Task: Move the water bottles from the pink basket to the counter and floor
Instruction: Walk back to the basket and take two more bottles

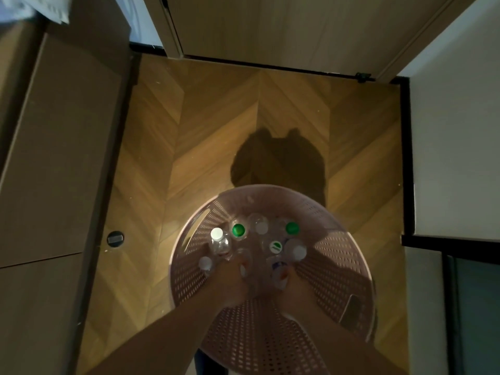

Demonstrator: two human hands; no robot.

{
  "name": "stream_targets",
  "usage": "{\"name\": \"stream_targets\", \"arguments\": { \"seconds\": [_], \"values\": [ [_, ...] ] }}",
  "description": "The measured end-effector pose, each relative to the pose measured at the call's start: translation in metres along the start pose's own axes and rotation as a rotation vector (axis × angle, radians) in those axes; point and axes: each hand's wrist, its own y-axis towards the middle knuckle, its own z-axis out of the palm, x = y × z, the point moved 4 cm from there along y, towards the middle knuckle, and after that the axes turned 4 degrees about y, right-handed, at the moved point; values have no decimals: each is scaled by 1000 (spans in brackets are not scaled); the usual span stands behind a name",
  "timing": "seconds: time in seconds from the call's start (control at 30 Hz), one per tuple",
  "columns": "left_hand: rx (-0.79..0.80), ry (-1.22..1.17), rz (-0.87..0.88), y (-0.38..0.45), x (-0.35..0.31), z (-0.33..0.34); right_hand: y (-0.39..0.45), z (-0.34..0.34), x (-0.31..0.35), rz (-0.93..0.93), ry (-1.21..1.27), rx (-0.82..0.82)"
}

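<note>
Herringbone wooden floor (216,117) fills the view, a tall brown cabinet (54,158) at 9 o'clock. At 6 o'clock stands the round pink perforated plastic basket (338,239), holding about nine upright clear plastic water bottles (220,243), all still inside. Left hand (232,274) and right hand (295,285) reach among them; shadow hides whether the fingers grasp. Advisably, grip each bottle's body and lift vertically, clear of its neighbours.

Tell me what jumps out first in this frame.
A round pink basket fills the lower middle, standing bottles clustered inside; two green caps pop against the dim light. Both hands, left hand and right hand, reach in among them. Its dark shadow lies on the wooden floor beyond.
</note>
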Motion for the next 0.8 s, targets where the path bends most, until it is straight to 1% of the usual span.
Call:
{"name": "stream_targets", "arguments": {
  "seconds": [0.03,0.1,0.17,0.23,0.27,0.3,0.33,0.37,0.4,0.47,0.5,0.53,0.6,0.7,0.8],
  "values": [
    [1,2,7,-8,2,0,-6,-2,-4,-9,10,-19],
    [-15,-3,29,-31,6,-2,-29,-17,-1,-45,-9,-3],
    [-71,-56,40,-64,3,-11,-65,-40,9,-86,-107,5],
    [-131,-109,59,-112,-12,-28,-103,-67,15,-136,-98,-67],
    [-139,-148,61,-137,-20,-41,-124,-80,20,-165,-99,-130],
    [-145,-175,68,-166,-29,-54,-149,-94,27,-196,-87,-141],
    [-166,-167,61,-189,-33,-63,-175,-108,40,-176,-73,-104],
    [-164,-171,48,-212,-40,-73,-196,-115,47,-153,-76,-37],
    [-150,-192,21,-244,-49,-89,-223,-126,55,-146,-70,-7],
    [-141,-290,-59,-307,-66,-118,-273,-149,66,-137,-80,-58],
    [-159,-316,-87,-337,-71,-132,-301,-162,75,-162,-112,-84],
    [-187,-287,-109,-366,-75,-148,-328,-176,87,-202,-133,-74],
    [-205,-209,-91,-420,-80,-175,-382,-206,119,-287,-127,-50],
    [-285,-194,-40,-494,-91,-205,-448,-247,160,-403,-161,-65],
    [-410,-279,-73,-553,-106,-226,-496,-271,191,-546,-195,-48]
  ]
}}
